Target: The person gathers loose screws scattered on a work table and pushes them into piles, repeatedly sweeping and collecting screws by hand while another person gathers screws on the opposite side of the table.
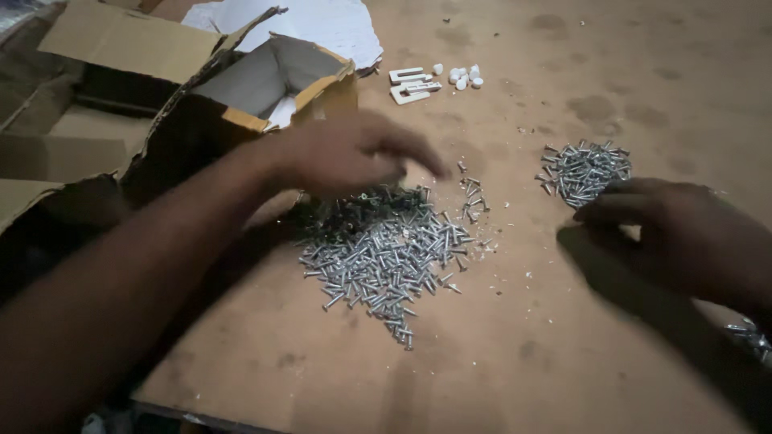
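Note:
A large heap of silver screws [384, 259] lies on the brown board [515, 354] in the middle. My left hand [346, 153] hovers over the heap's far edge, palm down, fingers stretched to the right; whether it holds a screw is hidden. A smaller pile of screws [585, 170] sits at the right. My right hand [675, 233] rests just below that pile, fingers curled toward it, fingertips near its lower edge. A few loose screws [473, 197] lie between the two piles.
A torn cardboard box [265, 88] stands open at the back left, with white paper [322, 24] behind it. White plastic brackets [412, 84] and small white caps [465, 76] lie at the back. More screws [752, 337] show at the right edge.

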{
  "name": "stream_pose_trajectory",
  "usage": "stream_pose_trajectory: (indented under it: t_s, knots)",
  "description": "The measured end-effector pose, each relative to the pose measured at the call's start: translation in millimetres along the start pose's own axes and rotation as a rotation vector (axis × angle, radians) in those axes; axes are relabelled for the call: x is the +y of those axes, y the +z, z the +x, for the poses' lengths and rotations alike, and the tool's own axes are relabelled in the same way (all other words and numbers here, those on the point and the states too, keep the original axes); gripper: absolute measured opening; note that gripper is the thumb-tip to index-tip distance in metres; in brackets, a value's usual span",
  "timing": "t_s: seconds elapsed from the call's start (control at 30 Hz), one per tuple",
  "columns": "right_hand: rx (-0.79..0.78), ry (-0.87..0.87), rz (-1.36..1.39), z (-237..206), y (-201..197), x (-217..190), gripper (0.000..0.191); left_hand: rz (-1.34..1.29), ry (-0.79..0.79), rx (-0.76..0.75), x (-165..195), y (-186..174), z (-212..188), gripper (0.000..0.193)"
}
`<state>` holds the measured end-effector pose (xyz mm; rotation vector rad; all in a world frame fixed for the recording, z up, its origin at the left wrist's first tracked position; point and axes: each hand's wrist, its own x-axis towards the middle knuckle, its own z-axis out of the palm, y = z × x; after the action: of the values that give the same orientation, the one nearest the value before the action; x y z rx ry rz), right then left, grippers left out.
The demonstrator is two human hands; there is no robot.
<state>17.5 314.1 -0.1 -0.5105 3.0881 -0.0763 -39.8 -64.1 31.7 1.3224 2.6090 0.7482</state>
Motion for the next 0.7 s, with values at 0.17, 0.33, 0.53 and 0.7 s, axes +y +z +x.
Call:
stream_pose_trajectory:
  t_s: [0.17,0.33,0.53,0.7]
  knots:
    - [0.002,0.095,0.01,-6.0,-17.1,-13.7,0.024,-0.018,0.011,0.113,-4.7,20.9,46.1,0.054]
    - [-0.018,0.083,0.041,-10.8,-28.8,-15.3,0.026,0.052,0.093,-0.21,10.2,57.8,67.9,0.068]
    - [0.061,-0.051,0.071,-9.5,-25.2,-10.7,0.036,0.093,0.243,-0.325,39.0,72.0,27.1,0.054]
    - [-0.02,0.049,0.054,-10.3,-15.5,-15.8,0.033,0.122,0.361,-0.216,49.0,64.1,-14.6,0.045]
